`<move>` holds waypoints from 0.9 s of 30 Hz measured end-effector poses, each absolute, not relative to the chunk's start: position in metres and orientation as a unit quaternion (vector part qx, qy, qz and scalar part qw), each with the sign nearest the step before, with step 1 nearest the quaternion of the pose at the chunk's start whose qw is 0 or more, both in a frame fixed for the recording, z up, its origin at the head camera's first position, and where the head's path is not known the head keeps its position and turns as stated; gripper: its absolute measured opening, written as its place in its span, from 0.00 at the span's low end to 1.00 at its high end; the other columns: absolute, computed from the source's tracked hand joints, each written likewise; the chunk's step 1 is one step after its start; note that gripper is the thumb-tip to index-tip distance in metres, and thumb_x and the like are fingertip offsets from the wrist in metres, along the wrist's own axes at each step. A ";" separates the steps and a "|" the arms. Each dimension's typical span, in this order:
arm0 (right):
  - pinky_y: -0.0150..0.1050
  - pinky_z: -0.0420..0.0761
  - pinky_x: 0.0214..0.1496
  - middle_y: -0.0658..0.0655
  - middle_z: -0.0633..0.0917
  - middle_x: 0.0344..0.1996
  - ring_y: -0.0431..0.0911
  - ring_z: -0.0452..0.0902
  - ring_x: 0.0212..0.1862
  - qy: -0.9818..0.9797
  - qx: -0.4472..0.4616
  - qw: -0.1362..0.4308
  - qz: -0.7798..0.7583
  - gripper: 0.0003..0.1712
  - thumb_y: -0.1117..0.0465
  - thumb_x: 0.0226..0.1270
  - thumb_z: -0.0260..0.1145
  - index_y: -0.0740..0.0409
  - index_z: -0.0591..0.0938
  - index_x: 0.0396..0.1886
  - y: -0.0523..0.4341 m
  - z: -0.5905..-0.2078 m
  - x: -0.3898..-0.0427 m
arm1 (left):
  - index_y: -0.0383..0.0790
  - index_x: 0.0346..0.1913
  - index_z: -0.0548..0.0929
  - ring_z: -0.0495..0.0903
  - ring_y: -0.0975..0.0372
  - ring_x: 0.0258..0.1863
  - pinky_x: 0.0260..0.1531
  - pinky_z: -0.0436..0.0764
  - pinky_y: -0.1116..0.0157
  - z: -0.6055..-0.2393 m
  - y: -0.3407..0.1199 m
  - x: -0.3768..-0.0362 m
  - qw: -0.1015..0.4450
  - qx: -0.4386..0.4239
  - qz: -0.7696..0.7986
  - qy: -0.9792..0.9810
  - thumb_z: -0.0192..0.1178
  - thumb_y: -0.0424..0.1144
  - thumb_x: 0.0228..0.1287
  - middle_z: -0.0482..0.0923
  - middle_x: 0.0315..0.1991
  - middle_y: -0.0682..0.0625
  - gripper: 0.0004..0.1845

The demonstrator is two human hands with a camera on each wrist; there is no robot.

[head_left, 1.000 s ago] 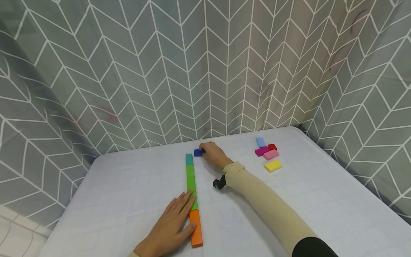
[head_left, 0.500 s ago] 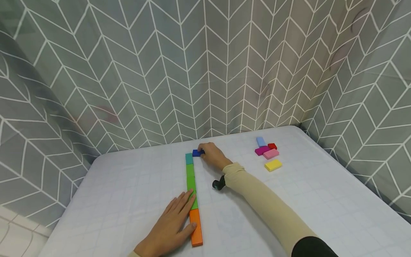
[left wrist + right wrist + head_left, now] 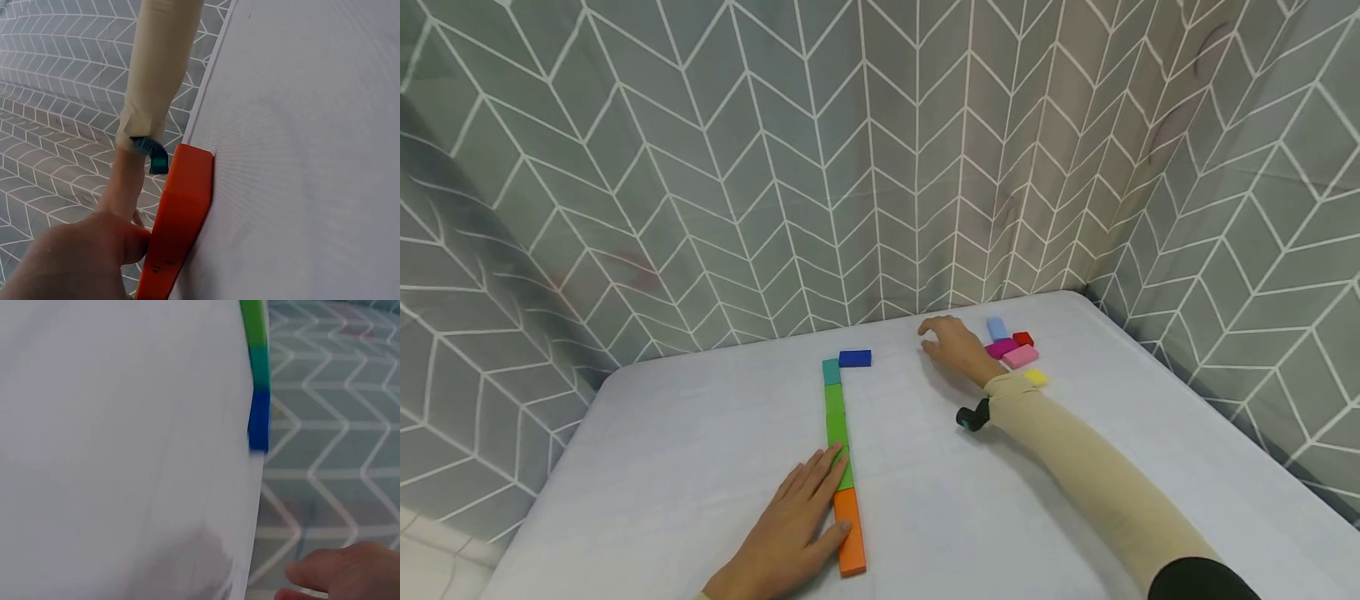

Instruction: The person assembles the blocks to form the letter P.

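Fingers of left hand (image 3: 793, 533) lie flat, straight, on the green block (image 3: 837, 433) and beside the orange block (image 3: 850, 533), thumb touching orange. Right hand (image 3: 951, 346) hovers loosely curled, holding nothing, just left of the magenta block (image 3: 1000, 348) cluster. Blue block (image 3: 854, 358) lies crosswise at the teal block (image 3: 831, 372), row's far end

Staged recording booth: chevron curtain (image 3: 880, 167) enclosing white table (image 3: 1000, 517)
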State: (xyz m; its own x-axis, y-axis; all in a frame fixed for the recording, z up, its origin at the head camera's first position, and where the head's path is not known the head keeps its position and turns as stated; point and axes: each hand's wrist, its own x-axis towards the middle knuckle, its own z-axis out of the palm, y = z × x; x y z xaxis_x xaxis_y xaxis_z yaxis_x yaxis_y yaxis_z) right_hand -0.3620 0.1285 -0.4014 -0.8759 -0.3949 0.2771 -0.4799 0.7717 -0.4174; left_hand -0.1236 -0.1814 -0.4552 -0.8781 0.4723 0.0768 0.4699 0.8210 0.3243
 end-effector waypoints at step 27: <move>0.64 0.82 0.52 0.73 0.84 0.51 0.64 0.81 0.46 -0.960 0.099 0.128 0.228 0.14 0.64 0.69 0.68 0.67 0.84 0.51 0.209 -0.404 -0.367 | 0.45 0.84 0.55 0.45 0.56 0.82 0.77 0.48 0.48 -0.454 -0.181 -0.122 0.011 0.244 0.170 0.955 0.44 0.67 0.78 0.42 0.85 0.55 0.43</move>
